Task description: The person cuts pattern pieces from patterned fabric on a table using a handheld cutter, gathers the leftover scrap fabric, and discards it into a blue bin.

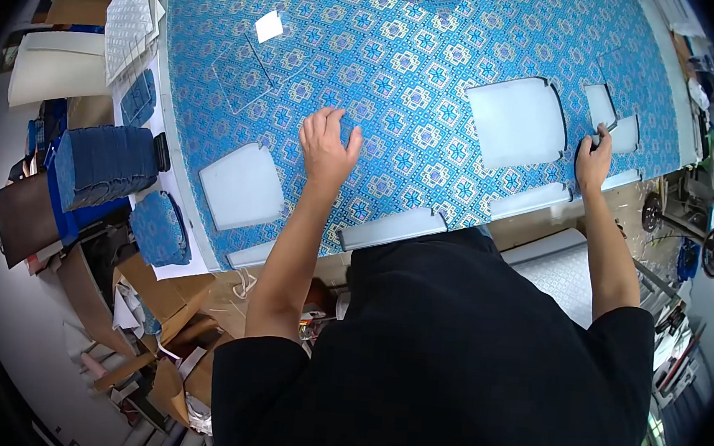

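Note:
Blue patterned fabric (401, 84) covers the table, with several shapes cut out of it that show a pale layer beneath. My left hand (328, 144) lies on the fabric with its fingers apart and nothing in it. At the right, my right hand (594, 162) is closed round a dark tool (596, 142), beside a small cut-out (600, 104). What kind of tool it is cannot be made out. To its left is a large cut-out (516, 122); another cut-out (244, 187) lies left of my left forearm. Thin cut lines mark the fabric beyond my left hand.
A small white piece (268, 26) lies on the fabric. Past the table's left edge stand a stack of blue cut pieces (110, 166) and another pile of blue pieces (159, 228). Cardboard boxes (171, 292) are at the lower left. A wheeled metal frame (682, 223) is at the right.

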The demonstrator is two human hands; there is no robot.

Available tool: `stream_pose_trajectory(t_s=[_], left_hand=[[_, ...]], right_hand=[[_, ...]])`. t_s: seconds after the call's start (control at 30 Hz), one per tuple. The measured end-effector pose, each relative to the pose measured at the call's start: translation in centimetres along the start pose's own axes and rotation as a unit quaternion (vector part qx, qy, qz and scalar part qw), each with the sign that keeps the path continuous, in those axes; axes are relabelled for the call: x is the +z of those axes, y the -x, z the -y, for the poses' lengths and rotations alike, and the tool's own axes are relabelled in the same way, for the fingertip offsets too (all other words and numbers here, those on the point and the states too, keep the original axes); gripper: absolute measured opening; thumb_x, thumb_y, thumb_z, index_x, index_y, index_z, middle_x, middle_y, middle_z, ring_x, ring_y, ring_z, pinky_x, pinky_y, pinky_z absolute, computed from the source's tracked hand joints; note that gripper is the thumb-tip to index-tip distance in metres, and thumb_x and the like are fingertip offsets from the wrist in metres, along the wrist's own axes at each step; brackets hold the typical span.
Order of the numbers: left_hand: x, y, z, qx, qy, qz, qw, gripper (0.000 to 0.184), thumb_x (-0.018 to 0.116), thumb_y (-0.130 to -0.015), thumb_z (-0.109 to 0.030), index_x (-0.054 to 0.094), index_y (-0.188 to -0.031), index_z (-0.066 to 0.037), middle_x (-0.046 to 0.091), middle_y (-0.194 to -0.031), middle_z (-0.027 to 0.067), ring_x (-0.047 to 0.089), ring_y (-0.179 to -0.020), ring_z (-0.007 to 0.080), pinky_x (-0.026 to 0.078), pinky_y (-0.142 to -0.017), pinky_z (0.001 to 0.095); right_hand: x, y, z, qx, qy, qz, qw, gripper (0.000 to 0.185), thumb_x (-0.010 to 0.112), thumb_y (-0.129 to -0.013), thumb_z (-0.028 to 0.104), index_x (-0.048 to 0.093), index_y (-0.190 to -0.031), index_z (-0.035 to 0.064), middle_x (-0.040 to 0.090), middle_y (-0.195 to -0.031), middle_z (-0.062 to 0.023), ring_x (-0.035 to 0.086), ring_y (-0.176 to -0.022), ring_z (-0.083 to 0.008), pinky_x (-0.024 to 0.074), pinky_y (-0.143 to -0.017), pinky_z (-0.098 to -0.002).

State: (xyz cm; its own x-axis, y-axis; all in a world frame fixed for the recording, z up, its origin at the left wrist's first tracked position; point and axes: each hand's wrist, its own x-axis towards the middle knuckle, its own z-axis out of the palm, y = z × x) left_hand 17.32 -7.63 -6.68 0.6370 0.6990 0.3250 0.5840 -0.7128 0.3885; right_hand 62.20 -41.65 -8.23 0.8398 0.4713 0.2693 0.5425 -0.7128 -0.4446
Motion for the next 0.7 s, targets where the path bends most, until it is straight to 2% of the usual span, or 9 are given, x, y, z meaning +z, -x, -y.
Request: stream_pose_trajectory(t_s=[0.17, 0.33, 0.4, 0.43, 0.5, 0.53, 0.6, 0.63, 0.7], left_hand=[[0.2, -0.9, -1.2, 0.004, -0.018, -0.016, 1.0, 0.034, 0.075, -0.085, -0.03, 0.059, -0.1, -0.004, 0.057, -0.107, 0.0152, 0.051, -0.11, 0.0349, 0.038, -0.1, 0.0505], [-0.4, 0.3, -0.8, 0.032, 0.022, 0.004, 0.999, 0.037, 0.078, -0.084, -0.031, 0.059, -0.099, -0.003, 0.059, -0.099, 0.0138, 0.055, -0.101, 0.0344, 0.042, -0.094, 0.0472], [-0.5, 0.3, -0.4, 0.013, 0.074, 0.024, 0.997, 0.037, 0.08, -0.083, -0.03, 0.059, -0.098, -0.004, 0.063, -0.095, 0.0128, 0.059, -0.093, 0.0353, 0.046, -0.087, 0.0455], [-0.7, -0.1, -0.4, 0.062, 0.095, -0.007, 0.993, 0.034, 0.081, -0.084, -0.026, 0.061, -0.099, -0.003, 0.068, -0.093, 0.0143, 0.064, -0.085, 0.0359, 0.05, -0.078, 0.0449], [-2.1, -0.3, -0.2, 0.056, 0.126, 0.087, 0.987, 0.031, 0.08, -0.086, -0.023, 0.064, -0.102, -0.003, 0.07, -0.09, 0.0168, 0.066, -0.08, 0.0368, 0.052, -0.071, 0.0455], [-2.9, -1.3, -0.6, 0.097, 0.156, 0.082, 0.98, 0.028, 0.08, -0.087, -0.02, 0.066, -0.104, -0.003, 0.07, -0.085, 0.0176, 0.066, -0.073, 0.0375, 0.052, -0.066, 0.0448], [-4.7, -3.5, -1.5, 0.112, 0.179, 0.058, 0.976, 0.027, 0.08, -0.087, -0.019, 0.066, -0.104, -0.003, 0.07, -0.085, 0.018, 0.066, -0.073, 0.0375, 0.052, -0.065, 0.0432], [-5.2, -4.7, -1.8, 0.039, 0.218, 0.046, 0.974, 0.027, 0.077, -0.092, -0.022, 0.065, -0.103, -0.002, 0.069, -0.083, 0.0151, 0.066, -0.07, 0.0302, 0.051, -0.065, 0.0379], [-6.6, -8.9, -2.9, -0.006, 0.236, -0.031, 0.971, 0.028, 0.074, -0.096, -0.028, 0.063, -0.1, -0.002, 0.067, -0.083, 0.0101, 0.063, -0.073, 0.0199, 0.051, -0.068, 0.0338]], right_hand=[[0.3, 0.2, -1.1, -0.027, 0.039, -0.014, 0.999, 0.048, 0.057, -0.098, 0.023, 0.053, -0.14, 0.0005, 0.061, -0.136, -0.0225, 0.061, -0.121, -0.0379, 0.0473, -0.104, -0.0427], [0.1, 0.2, -0.4, -0.032, 0.016, -0.023, 0.999, 0.046, 0.059, -0.095, 0.02, 0.054, -0.136, -0.0014, 0.063, -0.133, -0.0243, 0.06, -0.122, -0.0417, 0.046, -0.106, -0.0463], [0.2, 0.3, -0.2, -0.023, 0.029, -0.039, 0.999, 0.045, 0.06, -0.095, 0.019, 0.055, -0.136, -0.0007, 0.063, -0.132, -0.0235, 0.06, -0.122, -0.0416, 0.0462, -0.105, -0.0463], [0.1, 0.3, 0.2, -0.02, 0.025, -0.037, 0.999, 0.046, 0.059, -0.095, 0.019, 0.054, -0.137, -0.0004, 0.064, -0.132, -0.023, 0.06, -0.121, -0.0415, 0.0463, -0.105, -0.0464], [-0.1, 0.4, 0.8, -0.014, 0.024, -0.037, 0.999, 0.046, 0.059, -0.095, 0.017, 0.054, -0.138, 0.0004, 0.064, -0.131, -0.0214, 0.061, -0.12, -0.0404, 0.0469, -0.104, -0.0462], [-0.2, 0.3, 1.2, -0.004, 0.02, -0.048, 0.999, 0.046, 0.059, -0.095, 0.017, 0.054, -0.138, 0.0004, 0.064, -0.131, -0.0214, 0.061, -0.12, -0.0404, 0.0469, -0.104, -0.0462], [-0.6, 0.4, 1.6, 0.006, 0.027, -0.026, 0.999, 0.047, 0.058, -0.094, 0.016, 0.054, -0.139, 0.0004, 0.065, -0.128, -0.0211, 0.062, -0.117, -0.0401, 0.0478, -0.102, -0.0466], [-0.6, 0.4, 1.5, -0.003, 0.026, -0.032, 0.999, 0.048, 0.058, -0.093, 0.015, 0.053, -0.138, 0.0002, 0.066, -0.124, -0.0206, 0.063, -0.113, -0.0399, 0.0486, -0.099, -0.0476], [-0.7, 0.3, 1.7, 0.003, 0.024, -0.035, 0.999, 0.048, 0.059, -0.093, 0.015, 0.054, -0.138, 0.0003, 0.066, -0.122, -0.0204, 0.063, -0.111, -0.0402, 0.049, -0.097, -0.048]])
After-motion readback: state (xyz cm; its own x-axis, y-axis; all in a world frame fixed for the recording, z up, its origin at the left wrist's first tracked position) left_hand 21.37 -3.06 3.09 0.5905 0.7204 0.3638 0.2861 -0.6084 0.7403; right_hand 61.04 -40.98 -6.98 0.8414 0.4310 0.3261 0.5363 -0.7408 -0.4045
